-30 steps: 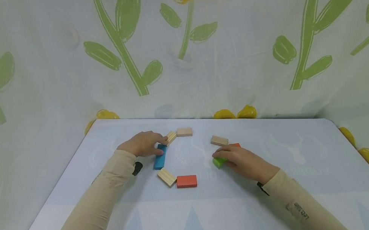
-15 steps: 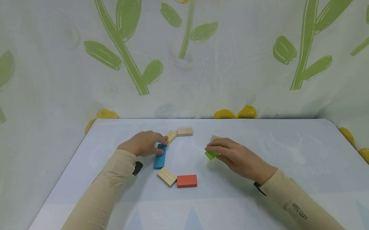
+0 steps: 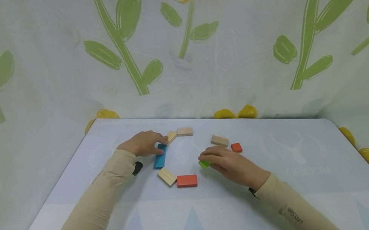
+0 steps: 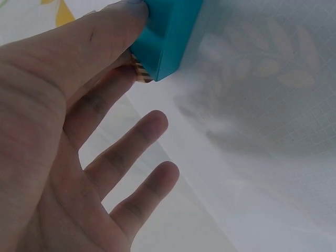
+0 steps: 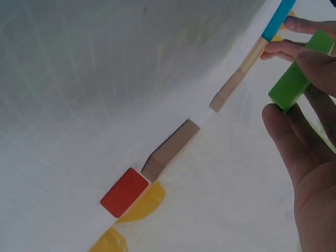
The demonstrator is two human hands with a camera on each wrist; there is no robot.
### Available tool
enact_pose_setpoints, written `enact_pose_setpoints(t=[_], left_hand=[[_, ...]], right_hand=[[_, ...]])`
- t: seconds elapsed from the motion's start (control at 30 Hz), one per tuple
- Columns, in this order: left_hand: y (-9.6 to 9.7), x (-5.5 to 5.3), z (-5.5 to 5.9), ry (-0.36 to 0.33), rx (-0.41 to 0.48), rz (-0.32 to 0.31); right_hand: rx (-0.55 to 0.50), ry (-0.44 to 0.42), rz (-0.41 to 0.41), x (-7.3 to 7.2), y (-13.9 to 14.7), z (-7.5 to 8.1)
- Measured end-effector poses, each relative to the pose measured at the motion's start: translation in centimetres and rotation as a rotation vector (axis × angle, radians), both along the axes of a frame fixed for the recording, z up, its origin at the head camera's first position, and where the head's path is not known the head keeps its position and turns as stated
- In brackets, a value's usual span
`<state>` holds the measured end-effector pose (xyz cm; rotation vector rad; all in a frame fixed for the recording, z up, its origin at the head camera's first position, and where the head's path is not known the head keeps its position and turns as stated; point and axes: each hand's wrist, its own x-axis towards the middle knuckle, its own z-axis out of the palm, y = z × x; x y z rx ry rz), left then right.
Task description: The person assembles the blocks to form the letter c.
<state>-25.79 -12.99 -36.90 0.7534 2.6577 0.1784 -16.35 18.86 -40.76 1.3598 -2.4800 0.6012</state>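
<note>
My left hand (image 3: 142,144) rests at the row's left side, its thumb touching the blue block (image 3: 160,156) and a fingertip at the striped wooden block (image 3: 171,137). In the left wrist view the other fingers (image 4: 126,155) are loosely extended, and part of the blue block (image 4: 170,42) shows beside the thumb. My right hand (image 3: 233,165) pinches a green block (image 3: 205,164) between thumb and fingertips; in the right wrist view this green block (image 5: 294,84) is held tilted. Below the blue block lie another striped wooden block (image 3: 167,177) and a red block (image 3: 186,181), end to end.
A plain wooden block (image 3: 184,131) lies at the back beside the striped one. Farther right are another wooden block (image 3: 219,140) and a small red block (image 3: 237,147). The blocks form a broken ring on the white table (image 3: 299,193). A flower-printed cloth (image 3: 233,60) hangs behind.
My right hand has carried the green block leftward, away from the small red block, which shows fully again. My left hand has stayed where it was.
</note>
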Motion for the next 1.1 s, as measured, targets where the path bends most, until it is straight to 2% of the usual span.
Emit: enact_pose_setpoints(t=[0.27,0.67,1.1], left_hand=[[0.0,0.0,0.0,0.0,0.001,0.001],[0.0,0.0,0.0,0.001,-0.004,0.008],[-0.1,-0.1,0.0,-0.007,-0.007,-0.003]], right_hand=[[0.09,-0.146,-0.033,0.9,-0.7,0.0],[0.222,-0.198,-0.062,1.0,-1.1,-0.7],[0.21,-0.198,-0.06,1.0,-1.4,-0.5]])
